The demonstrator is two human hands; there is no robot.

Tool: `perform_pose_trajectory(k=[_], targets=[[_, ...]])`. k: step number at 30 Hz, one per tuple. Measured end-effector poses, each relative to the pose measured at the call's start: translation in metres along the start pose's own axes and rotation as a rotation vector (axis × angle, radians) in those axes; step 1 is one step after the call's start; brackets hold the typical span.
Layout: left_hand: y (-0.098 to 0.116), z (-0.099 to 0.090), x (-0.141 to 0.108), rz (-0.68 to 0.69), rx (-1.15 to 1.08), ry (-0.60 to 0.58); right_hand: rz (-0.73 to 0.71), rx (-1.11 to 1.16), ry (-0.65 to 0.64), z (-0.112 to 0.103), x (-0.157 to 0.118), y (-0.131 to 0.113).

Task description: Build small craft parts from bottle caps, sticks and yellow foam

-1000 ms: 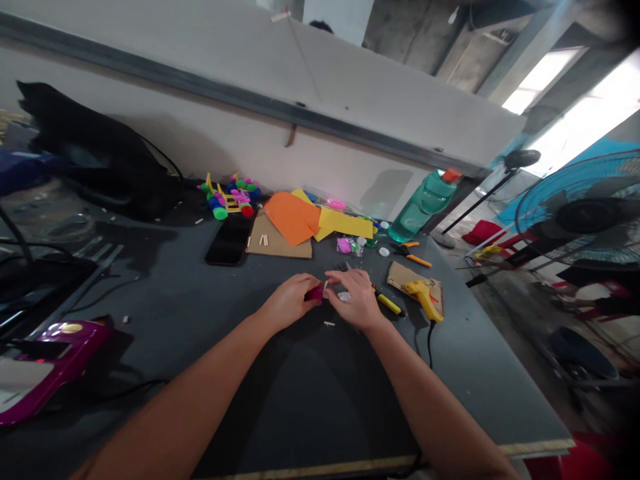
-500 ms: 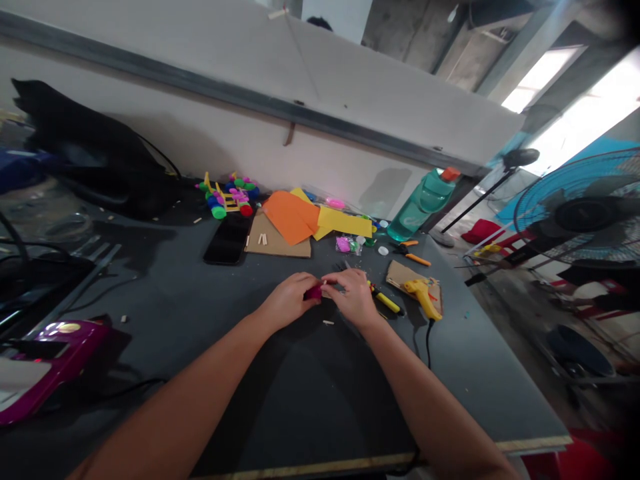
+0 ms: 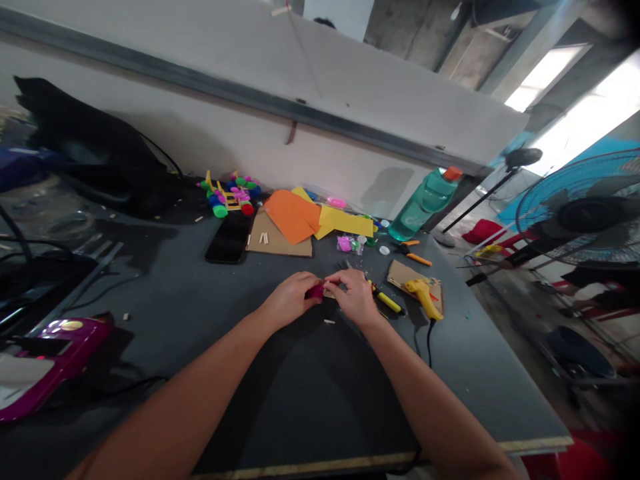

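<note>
Near the middle of the dark table, my left hand is closed round a small dark pink piece. My right hand is beside it, thumb and forefinger pinched at the pink piece's right side; what they hold is too small to make out. A short pale stick lies just below the hands. Right of my right hand are a yellow-handled tool and a yellow glue gun resting on cardboard.
Behind the hands lie a black phone, orange paper, yellow paper and colourful toy pieces. A green bottle and orange-handled pliers stand and lie back right. A magenta device sits left; a fan stands right.
The whole view has shifted very slightly. My right thumb and forefinger have moved a little at the pink piece; my left hand keeps its hold.
</note>
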State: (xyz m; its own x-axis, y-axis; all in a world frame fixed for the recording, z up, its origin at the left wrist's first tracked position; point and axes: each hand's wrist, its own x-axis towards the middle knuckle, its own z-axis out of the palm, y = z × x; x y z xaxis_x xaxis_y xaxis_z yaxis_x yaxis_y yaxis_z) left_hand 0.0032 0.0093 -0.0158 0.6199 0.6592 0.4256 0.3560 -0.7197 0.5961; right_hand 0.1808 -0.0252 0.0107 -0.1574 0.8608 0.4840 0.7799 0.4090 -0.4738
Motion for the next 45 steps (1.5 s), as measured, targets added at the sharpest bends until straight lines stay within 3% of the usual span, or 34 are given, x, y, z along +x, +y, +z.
perform_pose_trajectory(k=[15,20,26,32,45], targets=[[0.001,-0.001,0.0,-0.009,-0.006,0.001,-0.001,-0.001,0.003,0.004,-0.002,0.003],[0.001,-0.001,0.0,-0.02,0.015,-0.009,-0.002,0.0,0.006,-0.006,-0.003,0.009],[-0.002,-0.005,0.0,-0.166,0.18,0.134,0.126,-0.081,0.01,-0.022,-0.006,0.025],[0.001,-0.005,0.0,-0.274,0.281,0.163,0.109,-0.153,-0.07,-0.014,-0.008,0.02],[0.019,0.002,0.001,-0.318,0.068,0.102,0.064,-0.191,-0.139,-0.004,-0.009,0.018]])
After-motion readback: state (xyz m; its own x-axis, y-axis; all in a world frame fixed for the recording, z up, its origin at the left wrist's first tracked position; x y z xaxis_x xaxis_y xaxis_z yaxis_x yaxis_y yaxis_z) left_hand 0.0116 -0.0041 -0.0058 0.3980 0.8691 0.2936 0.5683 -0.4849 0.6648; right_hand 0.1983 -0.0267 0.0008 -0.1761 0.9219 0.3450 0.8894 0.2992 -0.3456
